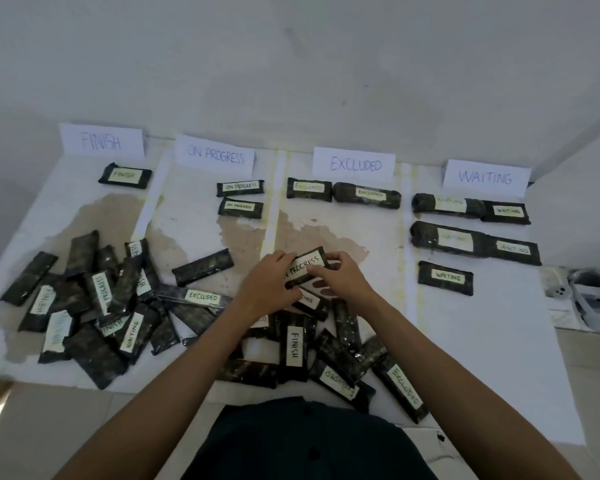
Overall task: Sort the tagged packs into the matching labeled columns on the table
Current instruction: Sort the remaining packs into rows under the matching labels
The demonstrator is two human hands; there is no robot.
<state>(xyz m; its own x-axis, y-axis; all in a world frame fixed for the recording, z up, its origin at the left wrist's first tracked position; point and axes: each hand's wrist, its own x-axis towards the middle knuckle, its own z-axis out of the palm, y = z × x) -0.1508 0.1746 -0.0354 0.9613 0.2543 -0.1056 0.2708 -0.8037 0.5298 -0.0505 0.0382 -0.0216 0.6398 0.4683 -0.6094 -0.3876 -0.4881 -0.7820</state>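
Note:
My left hand (pixel 267 289) and my right hand (pixel 343 278) both grip a dark pack tagged ON PROGRESS (pixel 305 266), lifted above the table's middle. Four paper signs stand at the back: FINISH (pixel 101 140), ON PROGRESS (pixel 215 155), EXCLUDED (pixel 355 164), WAITING (pixel 485 177). One pack (pixel 125 175) lies under FINISH, two (pixel 240 188) under ON PROGRESS, two (pixel 368 195) under EXCLUDED, several (pixel 445 277) under WAITING. Unsorted packs are heaped at the left (pixel 94 299) and near the front edge (pixel 295 348).
The white table cover (pixel 499 358) is stained brown in the middle. A lone face-down pack (pixel 203 267) lies left of my hands. Grey plastic parts (pixel 589 296) sit beyond the table's right edge. A wall stands behind the signs.

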